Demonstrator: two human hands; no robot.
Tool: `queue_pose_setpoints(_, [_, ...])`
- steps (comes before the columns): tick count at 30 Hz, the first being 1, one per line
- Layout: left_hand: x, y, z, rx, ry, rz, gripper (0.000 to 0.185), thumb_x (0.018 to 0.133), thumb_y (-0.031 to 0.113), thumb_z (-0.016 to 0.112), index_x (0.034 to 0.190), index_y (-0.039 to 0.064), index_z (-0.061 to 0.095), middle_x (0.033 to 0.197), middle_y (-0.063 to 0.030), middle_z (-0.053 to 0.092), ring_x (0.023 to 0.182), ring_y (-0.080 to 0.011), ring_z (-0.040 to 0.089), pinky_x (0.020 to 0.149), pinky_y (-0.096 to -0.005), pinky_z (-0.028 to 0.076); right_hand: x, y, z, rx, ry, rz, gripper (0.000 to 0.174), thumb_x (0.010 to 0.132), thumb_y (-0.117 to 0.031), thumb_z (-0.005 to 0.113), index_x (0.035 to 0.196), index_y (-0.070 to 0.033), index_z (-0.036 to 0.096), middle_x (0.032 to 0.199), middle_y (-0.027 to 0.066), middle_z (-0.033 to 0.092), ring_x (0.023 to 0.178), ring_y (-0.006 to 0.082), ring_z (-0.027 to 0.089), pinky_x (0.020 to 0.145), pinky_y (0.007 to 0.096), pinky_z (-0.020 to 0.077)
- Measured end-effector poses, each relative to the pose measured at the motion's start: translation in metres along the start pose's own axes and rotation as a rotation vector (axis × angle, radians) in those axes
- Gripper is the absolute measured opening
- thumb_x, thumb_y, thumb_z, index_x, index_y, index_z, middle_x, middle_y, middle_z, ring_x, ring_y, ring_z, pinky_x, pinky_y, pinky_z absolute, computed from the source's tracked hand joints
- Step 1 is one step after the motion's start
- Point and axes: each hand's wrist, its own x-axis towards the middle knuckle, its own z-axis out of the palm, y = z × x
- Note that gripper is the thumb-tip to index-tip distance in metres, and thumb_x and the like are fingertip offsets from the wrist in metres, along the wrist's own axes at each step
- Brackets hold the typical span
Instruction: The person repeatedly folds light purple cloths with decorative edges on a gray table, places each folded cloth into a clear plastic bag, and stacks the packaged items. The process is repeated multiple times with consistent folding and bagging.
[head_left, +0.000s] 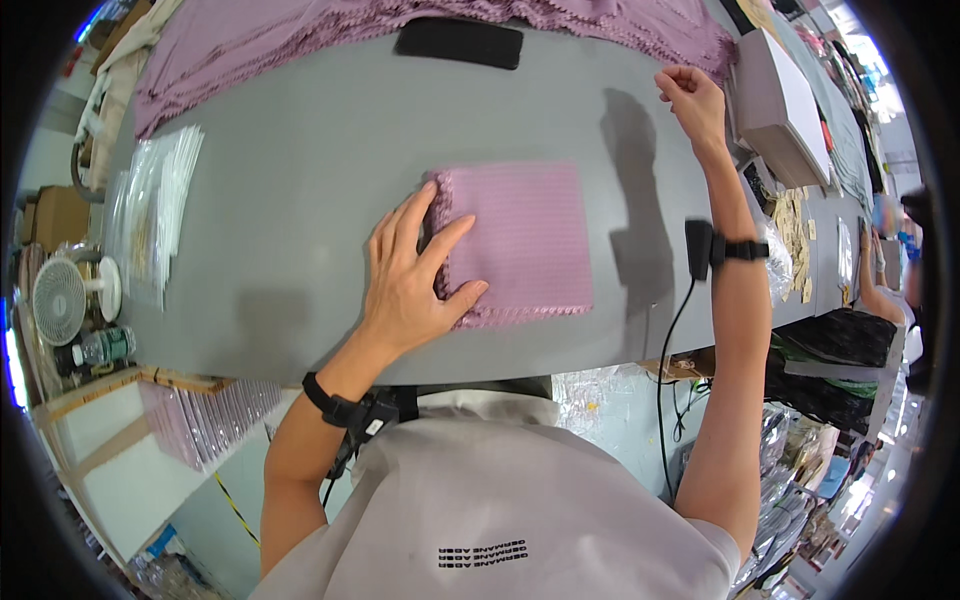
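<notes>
A folded mauve cloth (521, 240) with scalloped edging lies as a near square on the grey table (300, 195) before me. My left hand (409, 277) rests at its left edge, fingers apart. The thumb and index finger lie on top of the fabric, while the other fingers reach along its left side. Raised off to the right, my right hand (694, 105) has its fingers curled in towards the thumb, and nothing shows between them. It is close to a stack of white sheets or boards (784, 112), apart from the folded cloth.
Mauve fabric (300, 37) spreads over the table's far side, with a black phone (459, 43) by its edge. Clear plastic bags (154, 202) lie at left, near a white fan (60, 300) and a bottle (105, 345). Tags (795, 240) lie right; a co-worker's arm (874, 277) shows beyond.
</notes>
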Motion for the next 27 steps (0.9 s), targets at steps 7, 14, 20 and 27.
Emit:
queue_pose_setpoints(7, [-0.016,0.013,-0.013,-0.255,0.251,0.13,0.044,0.081,0.025,0.087,0.121,0.011,0.074,0.128,-0.0122,0.065,0.113,-0.0288,0.06,0.095,-0.0392,0.045,-0.204,-0.103,0.031,0.531,-0.369,-0.172,0.014,0.099,-0.01,0.073,0.108,0.001,0.074,0.101,0.0025,0.075,0.095,0.0083,0.065,0.089,0.0264,0.0534])
queue_pose_setpoints(14, [-0.037,0.04,-0.02,-1.04,-0.196,-0.258,0.018,0.106,0.014,0.065,0.106,-0.004,0.069,0.097,-0.0028,0.069,0.087,-0.0092,0.06,0.077,-0.0258,0.05,-0.284,-0.145,0.052,0.738,-0.577,-0.132,0.009,0.096,-0.008,0.076,0.105,-0.007,0.075,0.102,0.0007,0.068,0.082,0.0081,0.057,0.07,0.0249,0.0464])
queue_pose_setpoints(20, [-0.054,0.04,-0.02,-1.022,-0.191,-0.332,0.027,0.1,0.025,0.074,0.092,0.0,0.072,0.074,0.0014,0.062,0.065,-0.0048,0.047,0.058,-0.0252,0.039,-0.287,-0.144,0.038,0.161,-0.551,-0.668,0.025,0.084,-0.001,0.078,0.108,-0.006,0.074,0.098,0.0074,0.067,0.08,0.0204,0.064,0.065,0.0337,0.0551])
queue_pose_setpoints(27, [-0.063,0.038,-0.024,-0.997,-0.29,-0.41,0.029,0.103,0.024,0.07,0.09,-0.001,0.071,0.068,0.0008,0.062,0.064,-0.0045,0.052,0.057,-0.0245,0.043,-0.305,-0.14,0.047,-0.016,-0.484,-0.837,0.033,0.079,0.001,0.074,0.111,-0.005,0.07,0.1,0.0068,0.068,0.082,0.0256,0.068,0.067,0.0348,0.058])
